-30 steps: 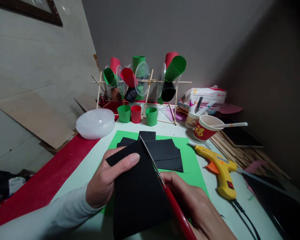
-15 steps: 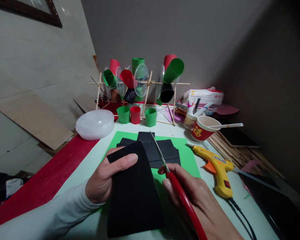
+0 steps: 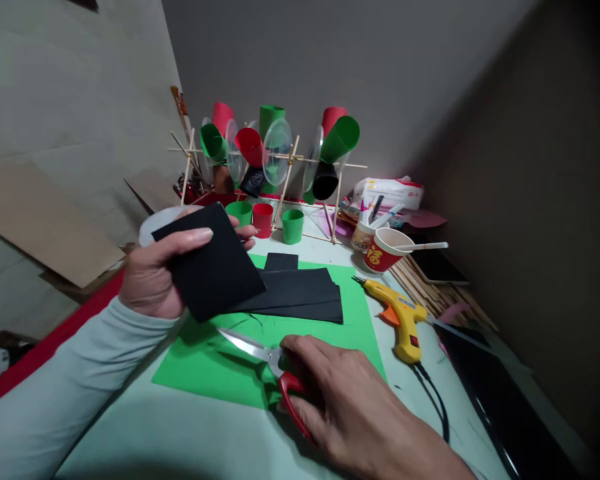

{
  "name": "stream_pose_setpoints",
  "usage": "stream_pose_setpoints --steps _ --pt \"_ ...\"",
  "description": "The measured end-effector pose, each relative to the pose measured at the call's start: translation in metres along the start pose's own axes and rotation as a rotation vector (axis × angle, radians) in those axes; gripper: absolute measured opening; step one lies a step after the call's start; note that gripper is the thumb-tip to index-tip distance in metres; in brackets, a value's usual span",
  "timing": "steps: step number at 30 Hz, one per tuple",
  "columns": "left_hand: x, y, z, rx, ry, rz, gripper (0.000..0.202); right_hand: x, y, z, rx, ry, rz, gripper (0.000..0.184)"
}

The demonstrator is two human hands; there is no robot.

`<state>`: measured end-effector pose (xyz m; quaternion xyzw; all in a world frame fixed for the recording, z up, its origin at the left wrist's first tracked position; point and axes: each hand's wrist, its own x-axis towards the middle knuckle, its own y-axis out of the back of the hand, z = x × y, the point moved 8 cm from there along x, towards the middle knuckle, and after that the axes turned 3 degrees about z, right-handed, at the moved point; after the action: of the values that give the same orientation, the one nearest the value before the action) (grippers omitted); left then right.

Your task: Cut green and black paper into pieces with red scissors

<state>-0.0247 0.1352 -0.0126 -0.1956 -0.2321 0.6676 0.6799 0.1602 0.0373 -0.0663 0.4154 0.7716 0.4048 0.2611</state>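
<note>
My left hand [image 3: 155, 270] grips a black paper piece [image 3: 215, 267], thumb on its face and fingers behind it. The piece is raised and tilted over the left part of a green sheet [image 3: 215, 373]. Lower down, my right hand [image 3: 340, 393] is wrapped round the red handles of a pair of scissors [image 3: 250, 347]. Its blades look closed and point left, close over the green sheet. Several black paper strips [image 3: 300, 290] lie overlapping on the sheet behind the scissors, along with a small black piece [image 3: 281, 261].
A yellow glue gun [image 3: 400, 317] with its cord lies to the right. Behind it stand a red paper cup [image 3: 387, 250] and a pen cup [image 3: 363, 237]. At the back is a stick frame [image 3: 287, 170] carrying coloured cups. Wooden sticks [image 3: 415, 283] lie at the right.
My left hand has moved up and left with the black paper. My right hand has lowered, and the scissors have swung from pointing up and away to pointing left. The view has shifted slightly.
</note>
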Motion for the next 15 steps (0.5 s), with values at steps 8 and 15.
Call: stream_pose_setpoints --steps 8,15 --pt "0.028 0.022 0.013 -0.014 -0.025 0.114 0.033 -0.037 0.002 0.0 -0.012 -0.11 -0.115 0.025" --pt "0.028 0.017 -0.011 0.108 0.17 -0.053 0.02 -0.051 0.052 0.045 -0.144 -0.176 0.345 0.031"
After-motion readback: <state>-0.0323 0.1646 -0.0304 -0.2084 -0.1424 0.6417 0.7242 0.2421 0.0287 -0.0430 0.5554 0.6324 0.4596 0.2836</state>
